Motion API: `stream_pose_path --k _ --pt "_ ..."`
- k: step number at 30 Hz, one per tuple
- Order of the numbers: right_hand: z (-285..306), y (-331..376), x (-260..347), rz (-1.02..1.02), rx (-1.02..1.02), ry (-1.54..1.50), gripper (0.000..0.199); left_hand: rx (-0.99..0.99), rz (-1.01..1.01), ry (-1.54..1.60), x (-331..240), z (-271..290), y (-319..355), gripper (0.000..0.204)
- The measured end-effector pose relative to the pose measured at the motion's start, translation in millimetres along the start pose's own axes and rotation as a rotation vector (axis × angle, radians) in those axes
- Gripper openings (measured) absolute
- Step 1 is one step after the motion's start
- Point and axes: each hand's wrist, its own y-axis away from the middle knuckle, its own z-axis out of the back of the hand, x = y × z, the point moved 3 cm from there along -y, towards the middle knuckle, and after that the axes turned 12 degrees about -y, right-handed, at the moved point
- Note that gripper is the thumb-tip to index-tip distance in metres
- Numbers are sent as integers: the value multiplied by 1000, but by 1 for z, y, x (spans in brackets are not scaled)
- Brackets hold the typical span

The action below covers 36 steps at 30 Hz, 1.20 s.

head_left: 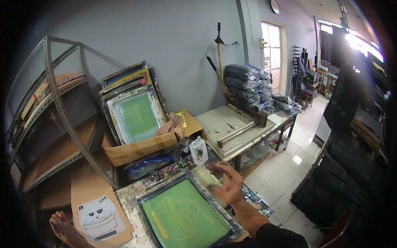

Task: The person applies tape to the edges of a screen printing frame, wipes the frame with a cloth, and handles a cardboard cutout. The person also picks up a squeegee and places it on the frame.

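Note:
My right hand is held over the far right corner of a screen printing frame. Its fingers are curved and spread apart from the thumb, with nothing clearly held between them. The frame has a dark border and green mesh with a faint line drawing, and lies on a paint-stained worktable. At the lower left, my left hand has its fingers curled together; whatever they may hold is hidden. Beside it lies a printed paper sheet on brown cardboard, showing a cartoon figure wearing sunglasses.
A stained white plastic bottle stands past the frame. More printing screens lean in a cardboard box by the wall. A metal shelf rises at left. Another table bears plastic-wrapped bundles. Dark cloth hangs at right.

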Motion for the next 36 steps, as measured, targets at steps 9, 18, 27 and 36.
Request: stream_pose_path --k 9,18,27,36 --pt "-102 -54 97 695 51 -455 12 -102 82 -55 -17 -32 20 28" --pt "-59 -59 4 -99 476 -199 19 107 389 -812 3 2 61 22" --pt "0 41 -252 -648 183 289 18 524 791 -560 206 -104 153 19" --pt "-3 114 -397 -776 203 739 50 279 436 -1181 351 -144 225 56"
